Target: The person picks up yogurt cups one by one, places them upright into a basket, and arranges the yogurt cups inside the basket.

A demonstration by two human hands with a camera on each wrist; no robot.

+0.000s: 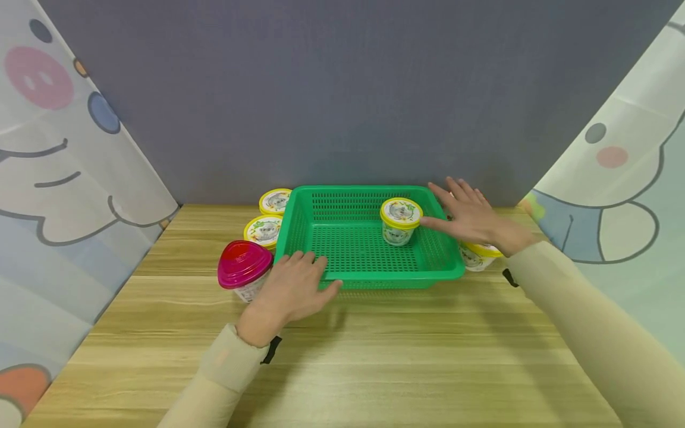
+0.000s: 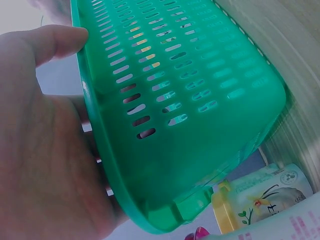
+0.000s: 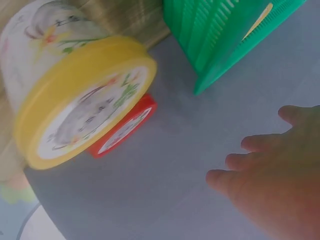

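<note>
A green slotted basket stands on the table. My left hand is at its front-left corner, relaxed fingers reaching over the rim and the thumb right at the rim's outer edge. Inside the basket, towards the right, one yellow-lidded tub stands upright. My right hand is spread above the basket's right side, palm down and holding nothing; its thumb tip overlaps the edge of that tub's lid in the head view. In the right wrist view the fingers are extended, apart from the basket.
Left of the basket are two yellow-lidded tubs and a magenta-lidded tub. Another yellow-lidded tub is at the right, partly under my forearm, near a red-lidded tub. A grey panel rises behind.
</note>
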